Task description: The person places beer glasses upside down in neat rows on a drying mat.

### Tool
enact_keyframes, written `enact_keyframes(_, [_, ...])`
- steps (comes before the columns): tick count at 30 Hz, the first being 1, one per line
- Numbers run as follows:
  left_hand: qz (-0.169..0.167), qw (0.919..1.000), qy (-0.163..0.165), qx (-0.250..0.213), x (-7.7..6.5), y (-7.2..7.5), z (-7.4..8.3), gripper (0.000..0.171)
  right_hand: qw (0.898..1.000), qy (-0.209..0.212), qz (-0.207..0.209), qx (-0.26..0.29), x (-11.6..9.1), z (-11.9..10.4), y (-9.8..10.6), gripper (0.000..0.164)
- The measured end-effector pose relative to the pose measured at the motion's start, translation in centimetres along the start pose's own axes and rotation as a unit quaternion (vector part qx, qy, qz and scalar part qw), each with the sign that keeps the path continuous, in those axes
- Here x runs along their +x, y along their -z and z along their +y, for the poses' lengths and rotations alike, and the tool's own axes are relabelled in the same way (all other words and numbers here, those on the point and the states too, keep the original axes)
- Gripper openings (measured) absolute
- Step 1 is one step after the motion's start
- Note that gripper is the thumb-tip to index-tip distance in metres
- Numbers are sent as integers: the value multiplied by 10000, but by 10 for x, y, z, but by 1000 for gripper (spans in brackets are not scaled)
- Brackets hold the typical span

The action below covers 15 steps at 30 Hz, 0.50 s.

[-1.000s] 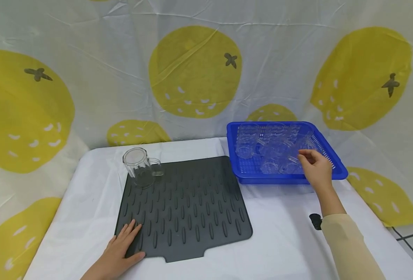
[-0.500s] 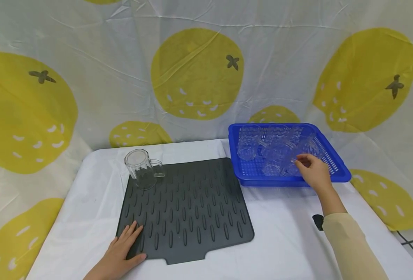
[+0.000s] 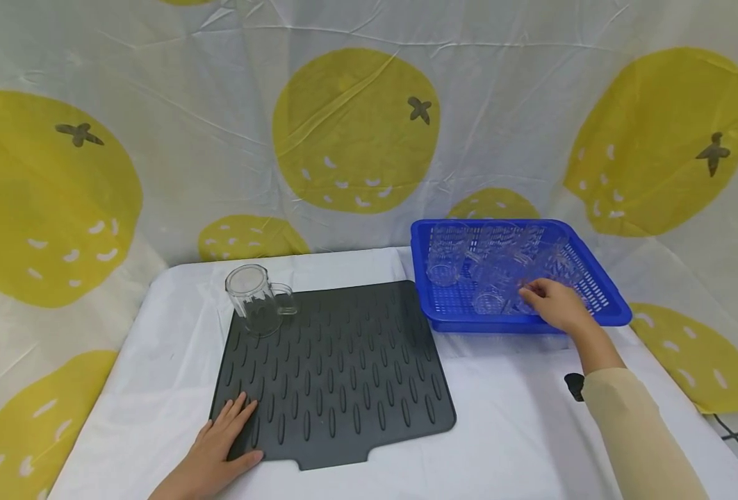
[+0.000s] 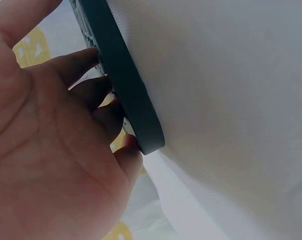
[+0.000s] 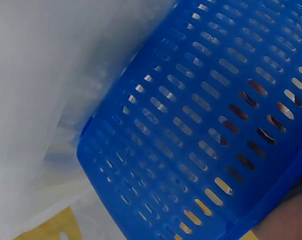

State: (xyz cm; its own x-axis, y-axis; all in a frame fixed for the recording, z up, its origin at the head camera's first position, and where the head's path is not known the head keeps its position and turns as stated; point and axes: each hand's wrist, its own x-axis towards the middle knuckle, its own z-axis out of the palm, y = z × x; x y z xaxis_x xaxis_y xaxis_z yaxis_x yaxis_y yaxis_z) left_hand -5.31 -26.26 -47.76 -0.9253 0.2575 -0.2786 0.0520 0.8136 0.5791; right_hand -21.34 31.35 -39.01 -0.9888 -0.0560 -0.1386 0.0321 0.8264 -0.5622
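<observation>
My left hand (image 3: pixel 215 448) rests on the near left corner of a dark grey ridged drying mat (image 3: pixel 338 368), its fingers spread. In the left wrist view the fingertips lie over the mat's edge (image 4: pixel 136 110). A clear glass mug (image 3: pixel 253 298) stands upside down on the mat's far left corner, handle to the right. At the right, my right hand (image 3: pixel 559 305) reaches over the front of a blue plastic basket (image 3: pixel 463 323), thumb and fingertips pinching one of the clear glass mugs (image 3: pixel 525 300) inside, much of it hidden by the hand.
Several more clear glass mugs (image 3: pixel 447 257) lie crowded in the basket. A small black object (image 3: pixel 574 386) is beside the right sleeve. White cloth (image 3: pixel 494 423) covers the table, and a lemon-print curtain (image 3: pixel 356 132) hangs behind it. Slotted basket wall (image 5: pixel 191 115) fills the right wrist view.
My right hand has moved slightly left and lower into the basket, its fingers drawing in at a mug. The left hand, the mat and the mug on it stay as they were.
</observation>
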Motion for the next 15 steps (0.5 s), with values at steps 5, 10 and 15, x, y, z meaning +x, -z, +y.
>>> enact_keyframes(5, [78, 9999, -57, 31, -1, 1, 0, 88, 9996, 28, -228, 193, 2, 0, 1, 50])
enact_keyframes(10, [122, 9999, -88, 44, 0, 1, -1, 87, 9990, 93, -312, 320, 4, -1, 3, 52])
enact_keyframes(15, [79, 10000, -41, -16, -1, 1, -2, 87, 9977, 117, -369, 550, 4, 1, 5, 53])
